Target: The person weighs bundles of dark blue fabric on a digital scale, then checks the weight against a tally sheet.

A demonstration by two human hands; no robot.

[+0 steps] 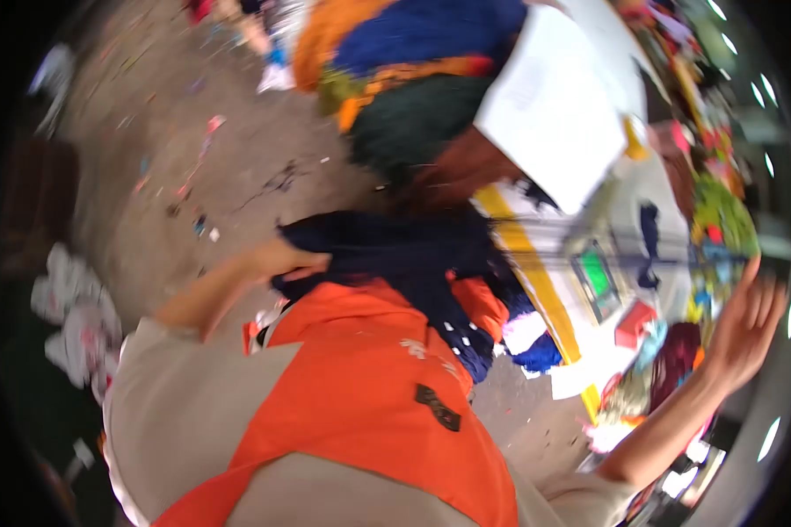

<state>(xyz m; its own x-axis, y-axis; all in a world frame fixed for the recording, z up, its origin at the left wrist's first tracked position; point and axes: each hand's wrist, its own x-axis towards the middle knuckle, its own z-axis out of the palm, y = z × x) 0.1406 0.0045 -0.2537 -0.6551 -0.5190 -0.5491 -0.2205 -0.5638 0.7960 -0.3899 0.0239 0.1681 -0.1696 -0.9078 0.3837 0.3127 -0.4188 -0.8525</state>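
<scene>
A navy knitted-looking cloth (387, 246) lies bunched across my lap, over the orange apron (351, 369). My left hand (286, 261) is closed on its left edge, fingertips partly hidden in the folds. Far out to the right, my right hand (747, 329) is raised, its fingers blurred. Thin dark yarn strands (668, 260) stretch taut from the cloth to the fingertips of that hand, which appear pinched on them. Part of the cloth hangs down the apron's right side.
A white table (545, 290) with a yellow edge strip carries a green-lit display (596, 270) and a white sheet (554, 110). Colourful textile heaps (431, 35) stand ahead. Scraps litter the floor (237, 132); white plastic bags (75, 307) lie at left.
</scene>
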